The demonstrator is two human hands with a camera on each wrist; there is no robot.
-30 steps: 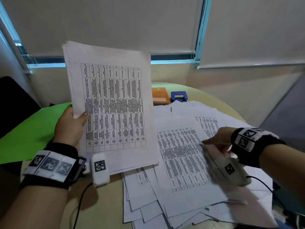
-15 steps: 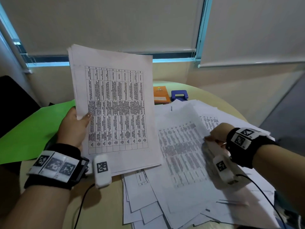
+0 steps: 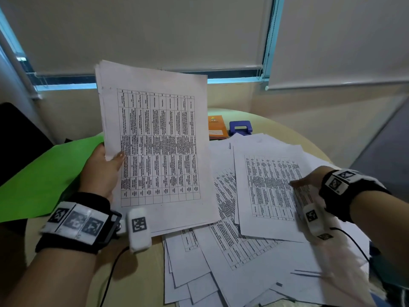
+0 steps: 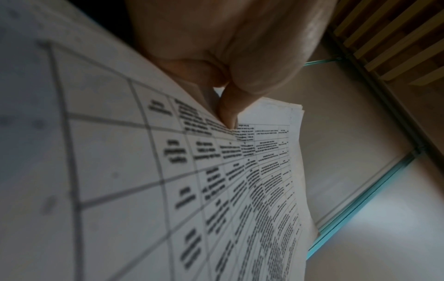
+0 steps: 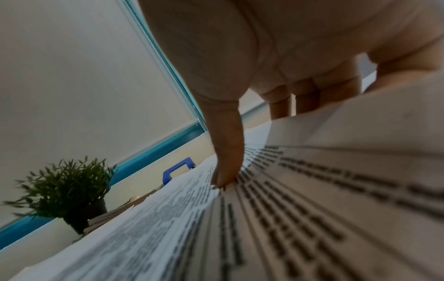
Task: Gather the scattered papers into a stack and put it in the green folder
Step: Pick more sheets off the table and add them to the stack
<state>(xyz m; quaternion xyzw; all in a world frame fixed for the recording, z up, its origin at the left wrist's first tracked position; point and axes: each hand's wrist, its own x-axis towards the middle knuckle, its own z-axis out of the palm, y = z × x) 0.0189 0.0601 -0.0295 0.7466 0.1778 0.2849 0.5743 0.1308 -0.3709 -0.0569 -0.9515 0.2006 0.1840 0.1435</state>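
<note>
My left hand [image 3: 110, 160] holds a stack of printed papers [image 3: 159, 147] upright by its left edge, thumb on the front sheet and fingers hidden behind. In the left wrist view the thumb [image 4: 228, 112] presses on the stack [image 4: 168, 190]. My right hand [image 3: 303, 185] pinches one printed sheet [image 3: 265, 191] at its right edge, thumb [image 5: 228, 161] on top and fingers under it; the sheet [image 5: 288, 218] is raised slightly over the scattered papers [image 3: 232, 262]. The green folder [image 3: 37, 180] lies on the table at the left, partly behind my left hand.
An orange booklet [image 3: 217, 127] and a blue hole punch [image 3: 240, 127] sit at the far side of the round table [image 3: 137, 284]. A small potted plant [image 5: 69, 190] stands near the window. A black chair back [image 3: 17, 134] is at the left.
My right hand has taken hold of the top sheet and drawn it to the right, off the middle of the pile. The stack in my left hand has shifted slightly right.
</note>
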